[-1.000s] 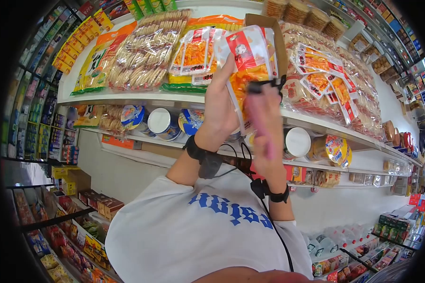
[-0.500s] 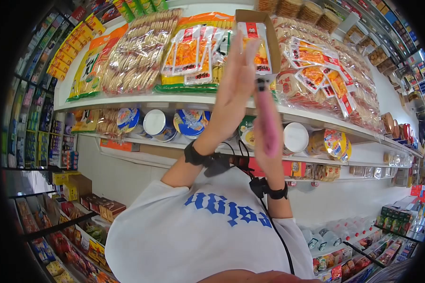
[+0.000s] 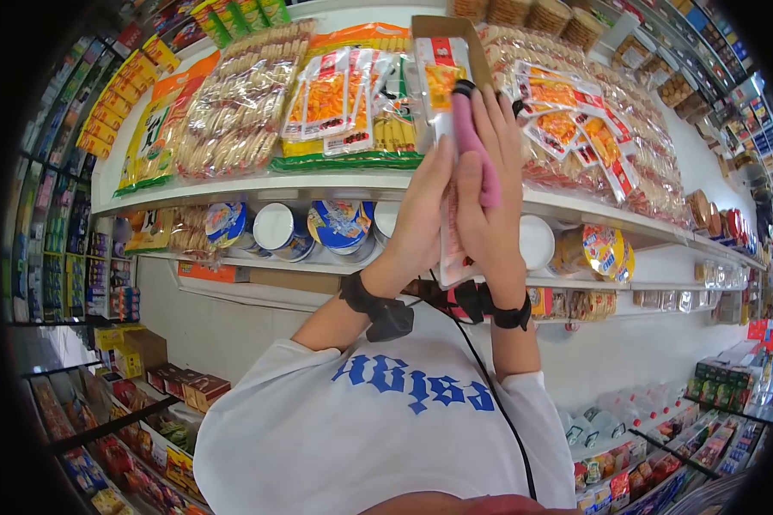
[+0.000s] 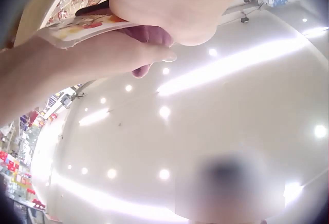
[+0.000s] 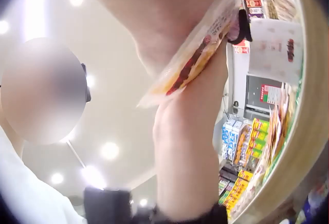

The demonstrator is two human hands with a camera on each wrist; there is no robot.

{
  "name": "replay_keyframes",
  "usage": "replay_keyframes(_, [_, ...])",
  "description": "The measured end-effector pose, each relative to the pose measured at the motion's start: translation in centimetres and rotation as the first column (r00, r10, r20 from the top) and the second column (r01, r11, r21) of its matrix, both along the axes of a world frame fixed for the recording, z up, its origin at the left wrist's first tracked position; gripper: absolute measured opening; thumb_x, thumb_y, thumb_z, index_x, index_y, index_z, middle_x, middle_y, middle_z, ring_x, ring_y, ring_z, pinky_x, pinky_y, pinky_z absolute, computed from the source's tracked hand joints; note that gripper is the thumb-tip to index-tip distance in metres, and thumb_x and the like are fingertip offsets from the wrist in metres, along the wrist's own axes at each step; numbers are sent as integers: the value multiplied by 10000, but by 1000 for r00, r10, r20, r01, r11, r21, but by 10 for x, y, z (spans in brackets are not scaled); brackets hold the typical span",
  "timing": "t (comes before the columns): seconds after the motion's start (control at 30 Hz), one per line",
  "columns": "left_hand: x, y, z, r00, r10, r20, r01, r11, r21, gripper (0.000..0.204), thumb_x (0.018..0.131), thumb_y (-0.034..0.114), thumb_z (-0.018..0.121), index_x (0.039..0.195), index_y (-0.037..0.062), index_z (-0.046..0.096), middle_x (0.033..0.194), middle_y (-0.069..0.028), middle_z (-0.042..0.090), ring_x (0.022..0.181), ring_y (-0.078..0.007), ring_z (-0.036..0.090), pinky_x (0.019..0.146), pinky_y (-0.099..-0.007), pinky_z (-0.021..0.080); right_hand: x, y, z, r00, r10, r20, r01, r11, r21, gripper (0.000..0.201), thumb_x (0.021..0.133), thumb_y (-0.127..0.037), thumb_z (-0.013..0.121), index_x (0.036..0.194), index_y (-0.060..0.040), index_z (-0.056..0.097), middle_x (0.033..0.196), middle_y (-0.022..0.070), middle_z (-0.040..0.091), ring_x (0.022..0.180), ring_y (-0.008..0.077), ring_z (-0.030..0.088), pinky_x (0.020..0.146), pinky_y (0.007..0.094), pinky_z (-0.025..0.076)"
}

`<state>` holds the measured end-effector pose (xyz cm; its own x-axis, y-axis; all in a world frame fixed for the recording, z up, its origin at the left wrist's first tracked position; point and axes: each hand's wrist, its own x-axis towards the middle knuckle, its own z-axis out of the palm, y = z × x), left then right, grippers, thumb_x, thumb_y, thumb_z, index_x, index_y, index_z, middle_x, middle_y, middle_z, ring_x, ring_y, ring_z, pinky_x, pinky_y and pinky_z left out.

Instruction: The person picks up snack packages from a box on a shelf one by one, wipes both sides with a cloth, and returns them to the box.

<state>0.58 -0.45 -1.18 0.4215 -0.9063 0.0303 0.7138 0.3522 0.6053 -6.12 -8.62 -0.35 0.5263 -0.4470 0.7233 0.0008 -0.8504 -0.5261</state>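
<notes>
Upright between the two hands stands a flat snack packet (image 3: 452,245), turned nearly edge-on. My left hand (image 3: 423,215) grips it from the left side. The right wrist view shows the same packet (image 5: 193,62) with a dark red strip, between the palm and the other arm. My right hand (image 3: 496,202) lies along its right side, fingers mostly straight, holding a slim pink object with a black end (image 3: 471,129) under the thumb. In the left wrist view the pink object (image 4: 140,72) shows beside the right thumb. What this pink object is, I cannot tell.
Behind the hands, a cardboard box (image 3: 479,62) holds a similar packet (image 3: 442,64). Loose orange snack packets (image 3: 331,99) lie on a yellow bag to its left, more packets (image 3: 567,107) to its right. Tubs (image 3: 279,227) line the shelf below the white shelf edge (image 3: 258,193).
The packet has turned from face-on in the left hand to edge-on between the hands. The right hand has risen and now lies against it, with the pink object more upright.
</notes>
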Motion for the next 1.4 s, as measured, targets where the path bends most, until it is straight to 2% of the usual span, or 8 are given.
replay_keyframes(0.43, [58,-3,5,982,189,14,-188,981,-41,511,1043,475,445,1304,44,531,1101,-120,673,954,-209,686,853,-353,574,-25,48,-37,969,242,-42,-230,952,202,569,1030,-263,470,1526,-17,341,1612,242,227,1460,387,312,1153,469,305])
replay_keyframes(0.57, [39,2,16,982,152,115,-149,988,-35,440,1062,367,461,1316,14,525,1160,-94,643,1035,-159,655,885,-310,548,-45,44,-43,984,81,159,-177,559,810,501,1010,-191,587,1445,8,439,1270,86,614,935,118,614,729,269,506])
replay_keyframes(0.67, [44,4,18,843,244,480,-252,966,-48,513,1034,208,555,1458,-11,367,1317,-111,560,1223,-176,553,1048,-323,442,-45,35,-32,958,98,271,-284,479,831,490,994,-129,612,1435,15,454,1154,40,657,847,53,611,609,200,483])
replay_keyframes(0.77, [47,-6,2,605,401,688,-418,895,-154,699,970,131,660,1513,-29,250,1441,-170,455,1328,-236,475,1113,-384,395,-41,24,-23,966,-31,257,-180,630,756,503,987,-75,604,1447,39,437,1240,81,636,935,70,629,709,210,530])
replay_keyframes(0.87, [29,1,5,687,218,694,-269,962,-36,737,961,150,676,1518,-34,231,1452,-187,442,1342,-264,466,1120,-402,394,-34,20,-27,937,-268,226,77,787,613,491,994,-67,587,1444,61,437,1328,117,608,1056,113,628,850,278,539])
replay_keyframes(1.0, [15,9,12,774,33,633,-145,981,126,365,1018,307,590,1128,-37,536,956,-56,582,886,-105,530,767,-296,460,-25,40,-8,999,25,-30,-25,1000,0,440,1001,-81,506,1409,81,474,1517,263,404,1401,333,418,1139,425,328])
replay_keyframes(1.13, [16,10,22,741,63,669,-169,981,96,365,1044,324,543,966,-22,625,757,18,594,687,-47,496,580,-264,437,-27,33,-9,999,-11,-44,15,996,92,476,994,-84,486,1439,74,429,1560,277,314,1465,376,300,1181,420,242])
replay_keyframes(1.4, [31,11,22,749,203,631,-334,938,94,266,1002,211,631,1095,-37,648,934,-46,714,814,-67,652,707,-244,535,-52,28,-26,938,158,310,-347,359,867,595,930,1,654,1459,49,386,1279,115,616,1077,133,633,857,251,543])
